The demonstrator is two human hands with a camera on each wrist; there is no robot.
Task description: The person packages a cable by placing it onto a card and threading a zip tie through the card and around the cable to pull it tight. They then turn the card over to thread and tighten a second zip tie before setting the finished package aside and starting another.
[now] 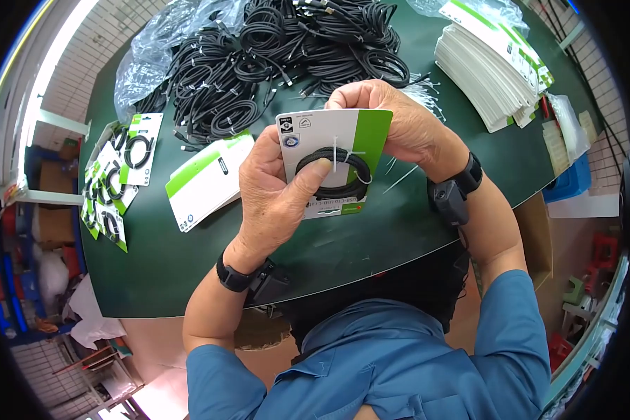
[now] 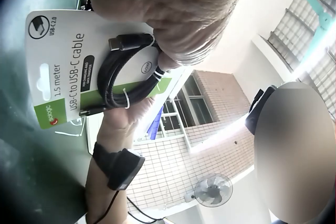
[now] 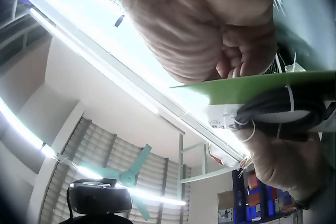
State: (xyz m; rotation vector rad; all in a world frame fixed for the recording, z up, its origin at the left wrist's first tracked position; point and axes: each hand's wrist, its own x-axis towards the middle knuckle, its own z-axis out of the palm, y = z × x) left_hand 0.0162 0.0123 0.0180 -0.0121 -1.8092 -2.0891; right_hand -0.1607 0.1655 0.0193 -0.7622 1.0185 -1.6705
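A white and green card (image 1: 374, 133) with a coiled black cable (image 1: 360, 183) on it is held up over the near part of the table. My left hand (image 1: 269, 192) grips the card's left side, its thumb pressing on the coil. At the card's upper right edge is my right hand (image 1: 402, 126), fingers bent behind the card and partly hidden. White ties cross the coil. In the left wrist view the printed face of the card (image 2: 68, 71) shows beside the cable (image 2: 105, 77). The right wrist view has the coil (image 3: 273, 108) below the green edge.
Coiled black cables (image 1: 280, 42) are heaped at the back, white ties (image 1: 423, 94) beside them. Blank-looking cards (image 1: 206, 182) lie left of the hands, with finished-looking carded cables (image 1: 138, 150) farther left. A tall card stack (image 1: 479, 77) stands at the back right, near a plastic bag (image 1: 136, 77) across the table.
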